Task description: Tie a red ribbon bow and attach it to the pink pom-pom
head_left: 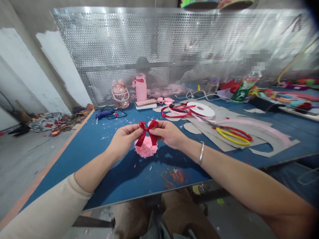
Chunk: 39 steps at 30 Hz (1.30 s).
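Observation:
A dark red ribbon bow [147, 130] hangs between my two hands, its two tails pointing down. Pinched fingers of my left hand [124, 138] grip its left loop, and my right hand [169, 133] pinches the right loop. Just below the bow is a round, fluffy pink piece [146, 149], partly covered by the bow's tails. Whether the bow touches the pink piece, I cannot tell. Past my right hand lie spools of red ribbon [178, 110] and white or pale ribbon [203, 110].
Scissors [234, 135] with red and yellow handles rest on grey cardboard [221, 144] at right. A blue glue gun [104, 114] lies at left. Behind stand a pink bottle [141, 90], a clear pink bottle [121, 96], a phone [146, 103] and a green bottle [244, 88], before a perforated metal panel [112, 39].

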Tool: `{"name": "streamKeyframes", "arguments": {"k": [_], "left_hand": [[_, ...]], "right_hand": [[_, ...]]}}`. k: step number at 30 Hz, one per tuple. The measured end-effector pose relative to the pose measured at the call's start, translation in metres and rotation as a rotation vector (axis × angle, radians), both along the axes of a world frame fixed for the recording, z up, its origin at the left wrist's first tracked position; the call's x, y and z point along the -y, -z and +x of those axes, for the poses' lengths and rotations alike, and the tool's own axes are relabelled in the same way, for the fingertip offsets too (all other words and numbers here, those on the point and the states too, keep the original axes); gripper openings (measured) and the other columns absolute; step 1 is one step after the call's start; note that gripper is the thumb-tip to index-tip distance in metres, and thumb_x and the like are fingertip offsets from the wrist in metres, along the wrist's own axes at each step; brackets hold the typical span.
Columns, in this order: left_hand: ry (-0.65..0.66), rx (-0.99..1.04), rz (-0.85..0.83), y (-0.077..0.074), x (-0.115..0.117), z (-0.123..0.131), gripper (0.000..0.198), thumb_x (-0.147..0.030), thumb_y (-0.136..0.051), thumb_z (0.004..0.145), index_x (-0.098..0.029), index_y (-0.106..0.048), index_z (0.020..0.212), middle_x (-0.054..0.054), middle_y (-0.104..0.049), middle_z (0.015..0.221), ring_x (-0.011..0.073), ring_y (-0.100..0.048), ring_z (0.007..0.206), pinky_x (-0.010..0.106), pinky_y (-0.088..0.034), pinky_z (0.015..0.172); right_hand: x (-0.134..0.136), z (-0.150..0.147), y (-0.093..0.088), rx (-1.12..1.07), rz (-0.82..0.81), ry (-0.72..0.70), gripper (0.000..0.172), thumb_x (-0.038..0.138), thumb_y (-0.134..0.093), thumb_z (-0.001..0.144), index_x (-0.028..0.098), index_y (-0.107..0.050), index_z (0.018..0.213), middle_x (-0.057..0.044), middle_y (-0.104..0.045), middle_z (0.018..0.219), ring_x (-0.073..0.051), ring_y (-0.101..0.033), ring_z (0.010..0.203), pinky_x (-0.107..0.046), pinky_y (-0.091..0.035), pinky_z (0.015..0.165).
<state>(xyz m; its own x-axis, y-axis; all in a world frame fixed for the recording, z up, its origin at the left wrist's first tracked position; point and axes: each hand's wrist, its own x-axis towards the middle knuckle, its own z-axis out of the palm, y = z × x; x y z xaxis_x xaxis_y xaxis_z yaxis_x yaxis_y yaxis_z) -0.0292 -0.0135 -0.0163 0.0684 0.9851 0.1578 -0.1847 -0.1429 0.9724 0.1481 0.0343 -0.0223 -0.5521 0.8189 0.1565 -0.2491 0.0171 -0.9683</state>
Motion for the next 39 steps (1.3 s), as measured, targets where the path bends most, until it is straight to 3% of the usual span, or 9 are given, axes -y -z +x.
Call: {"name": "streamKeyframes", "arguments": {"k": [5, 11, 17, 21, 25, 29, 35, 39], "left_hand": [[0.014, 0.011, 0.028, 0.002, 0.001, 0.002, 0.024, -0.037, -0.082, 0.068, -0.016, -0.073, 0.079, -0.001, -0.066, 0.062, 0.0083, -0.054, 0.054, 0.019, -0.041, 0.054], [0.057, 0.025, 0.022, 0.005, 0.0, 0.005, 0.027, -0.034, -0.084, 0.064, -0.015, -0.073, 0.079, 0.0, -0.069, 0.067, 0.0094, -0.057, 0.058, 0.022, -0.045, 0.06], [-0.051, 0.039, -0.001, 0.006, 0.0, 0.008, 0.024, -0.035, -0.082, 0.065, -0.015, -0.071, 0.068, -0.004, -0.06, 0.054, 0.0056, -0.046, 0.047, 0.018, -0.035, 0.046], [-0.068, 0.068, -0.017, 0.006, 0.003, 0.012, 0.025, -0.035, -0.083, 0.061, -0.015, -0.07, 0.066, -0.003, -0.062, 0.055, 0.0065, -0.049, 0.049, 0.019, -0.038, 0.048], [-0.123, 0.093, -0.041, 0.007, 0.004, 0.017, 0.028, -0.036, -0.084, 0.058, -0.015, -0.07, 0.068, -0.003, -0.064, 0.058, 0.0067, -0.051, 0.051, 0.019, -0.04, 0.051], [-0.232, 0.088, -0.052, 0.011, 0.003, 0.025, 0.028, -0.039, -0.081, 0.061, -0.015, -0.069, 0.072, -0.003, -0.065, 0.061, 0.0064, -0.052, 0.052, 0.018, -0.041, 0.053], [-0.213, -0.04, -0.227, 0.007, 0.008, 0.018, 0.027, -0.033, -0.079, 0.06, -0.012, -0.067, 0.072, -0.001, -0.062, 0.053, 0.009, -0.051, 0.044, 0.021, -0.038, 0.045], [-0.205, -0.415, -0.237, 0.006, 0.014, 0.009, 0.024, -0.035, -0.073, 0.068, -0.015, -0.064, 0.078, -0.001, -0.064, 0.058, 0.0097, -0.05, 0.044, 0.021, -0.033, 0.043]], "right_hand": [[0.003, -0.001, -0.001, -0.007, -0.012, -0.035, 0.023, 0.03, -0.08, 0.065, 0.015, -0.064, 0.072, 0.002, -0.065, 0.061, -0.009, -0.058, 0.052, -0.022, -0.046, 0.053], [0.002, -0.002, -0.001, -0.004, -0.048, -0.018, 0.032, 0.035, -0.084, 0.06, 0.015, -0.065, 0.075, 0.003, -0.064, 0.061, -0.008, -0.058, 0.052, -0.022, -0.047, 0.053], [0.001, -0.004, 0.002, 0.028, -0.046, 0.017, 0.034, 0.038, -0.084, 0.058, 0.016, -0.064, 0.073, 0.003, -0.064, 0.062, -0.009, -0.058, 0.052, -0.023, -0.046, 0.054], [0.002, -0.004, 0.001, 0.041, 0.02, 0.06, 0.03, 0.036, -0.081, 0.062, 0.017, -0.067, 0.08, 0.003, -0.064, 0.066, -0.009, -0.056, 0.056, -0.025, -0.045, 0.058], [0.005, -0.005, 0.001, 0.069, 0.106, 0.137, 0.024, 0.033, -0.08, 0.064, 0.015, -0.065, 0.069, 0.004, -0.06, 0.062, -0.008, -0.05, 0.057, -0.024, -0.039, 0.059], [0.011, -0.012, 0.005, 0.105, 0.092, 0.189, 0.032, 0.042, -0.076, 0.066, 0.017, -0.057, 0.063, 0.005, -0.055, 0.056, -0.008, -0.047, 0.053, -0.024, -0.037, 0.054], [0.017, -0.009, 0.0, 0.329, -0.01, 0.132, 0.039, 0.05, -0.077, 0.066, 0.017, -0.057, 0.06, 0.004, -0.052, 0.046, -0.008, -0.045, 0.036, -0.023, -0.033, 0.038], [0.015, 0.004, -0.011, 0.64, 0.196, 0.164, 0.049, 0.056, -0.058, 0.084, 0.015, -0.06, 0.057, -0.001, -0.057, 0.046, -0.009, -0.047, 0.035, -0.024, -0.034, 0.04]]}}
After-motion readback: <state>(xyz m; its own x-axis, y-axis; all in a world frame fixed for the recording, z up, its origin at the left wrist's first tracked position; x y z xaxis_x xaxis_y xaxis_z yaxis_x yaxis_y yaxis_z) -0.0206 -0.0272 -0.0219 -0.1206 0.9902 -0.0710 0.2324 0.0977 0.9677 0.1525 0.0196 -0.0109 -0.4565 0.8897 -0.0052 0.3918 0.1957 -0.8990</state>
